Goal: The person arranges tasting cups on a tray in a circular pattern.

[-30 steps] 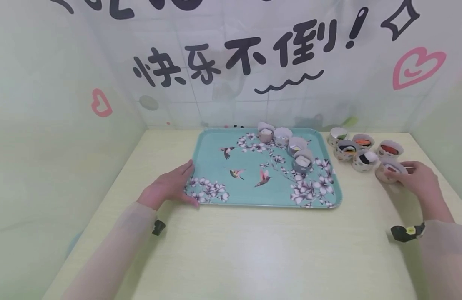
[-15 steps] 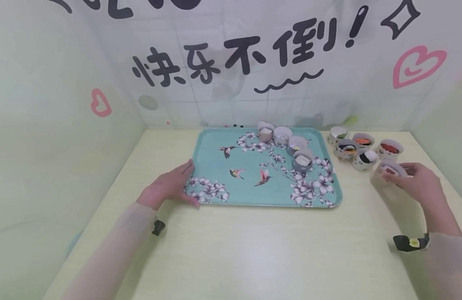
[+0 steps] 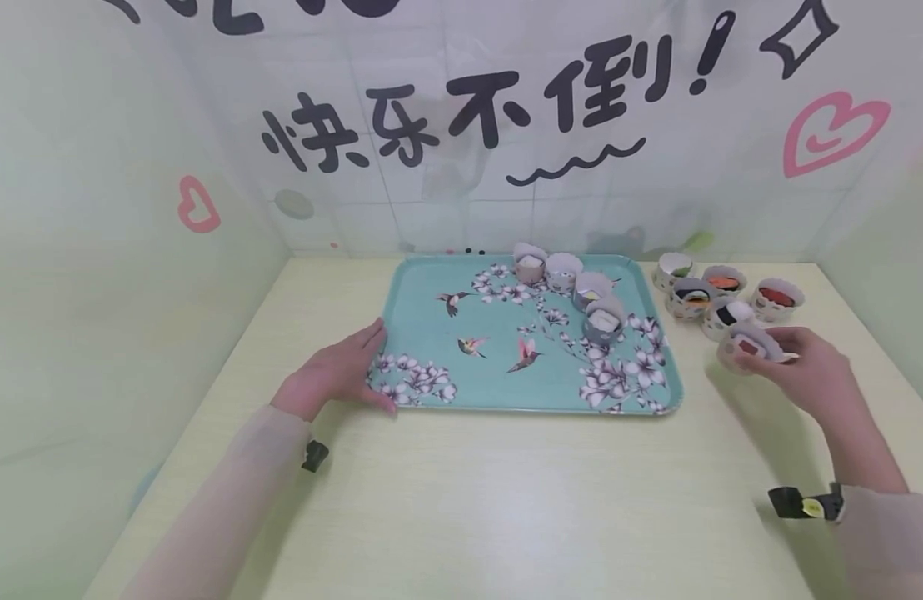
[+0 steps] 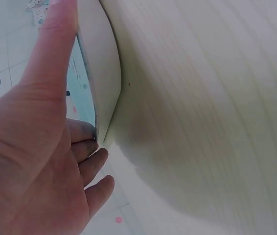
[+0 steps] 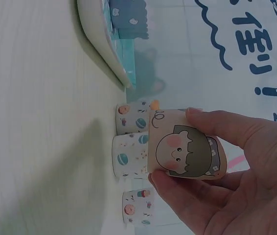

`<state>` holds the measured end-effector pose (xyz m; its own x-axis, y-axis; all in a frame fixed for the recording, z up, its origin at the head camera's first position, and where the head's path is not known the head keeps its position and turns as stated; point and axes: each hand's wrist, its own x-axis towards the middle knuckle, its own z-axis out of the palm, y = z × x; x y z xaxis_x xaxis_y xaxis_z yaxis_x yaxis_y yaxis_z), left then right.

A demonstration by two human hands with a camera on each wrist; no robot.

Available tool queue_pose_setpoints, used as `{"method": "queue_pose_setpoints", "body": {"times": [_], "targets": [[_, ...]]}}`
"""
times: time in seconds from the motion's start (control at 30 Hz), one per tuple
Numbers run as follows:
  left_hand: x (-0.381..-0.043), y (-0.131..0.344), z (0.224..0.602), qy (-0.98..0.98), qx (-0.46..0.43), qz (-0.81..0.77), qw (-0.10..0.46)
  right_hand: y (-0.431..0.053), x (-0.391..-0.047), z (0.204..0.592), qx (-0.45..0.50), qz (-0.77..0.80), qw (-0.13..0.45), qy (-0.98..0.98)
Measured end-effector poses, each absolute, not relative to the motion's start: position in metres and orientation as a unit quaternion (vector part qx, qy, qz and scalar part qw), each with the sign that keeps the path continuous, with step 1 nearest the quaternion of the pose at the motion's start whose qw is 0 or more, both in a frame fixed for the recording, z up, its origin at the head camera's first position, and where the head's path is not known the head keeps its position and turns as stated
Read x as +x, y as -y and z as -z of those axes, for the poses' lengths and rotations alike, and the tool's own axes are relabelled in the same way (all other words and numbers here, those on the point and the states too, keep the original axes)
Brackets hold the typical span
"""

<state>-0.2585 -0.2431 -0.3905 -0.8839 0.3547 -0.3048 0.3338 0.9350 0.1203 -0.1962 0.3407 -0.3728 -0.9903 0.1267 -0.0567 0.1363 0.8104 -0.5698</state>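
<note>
My right hand (image 3: 810, 367) grips a paper cake cup (image 3: 740, 348) with something reddish-brown inside, held off the table. In the right wrist view, that paper cup (image 5: 185, 149) shows a cartoon face, pinched between thumb and fingers. My left hand (image 3: 345, 367) rests against the left edge of a turquoise tray (image 3: 431, 375) printed with flowers and hummingbirds; its thumb lies along the front corner. Several paper cups (image 3: 602, 323) with whitish contents stand on the tray's right half.
Right of the tray stand several more paper cups: one with red contents (image 3: 776, 298), one with orange (image 3: 724, 282), one with black and white (image 3: 726, 317). A tiled wall (image 3: 461, 225) with lettering closes off the back of the pale wooden table (image 3: 506, 500).
My right hand has lifted the paper cup off the table and carried it left, toward the tray. My left hand has stayed at the tray's edge.
</note>
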Motion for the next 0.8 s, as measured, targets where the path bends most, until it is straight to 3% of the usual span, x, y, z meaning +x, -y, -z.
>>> {"method": "queue_pose_setpoints", "body": {"times": [0.8], "targets": [[-0.256,0.241,0.387,-0.969,0.177,-0.035,0.169,-0.268,-0.204,0.372,-0.005,0.319,0.032,-0.947]]}}
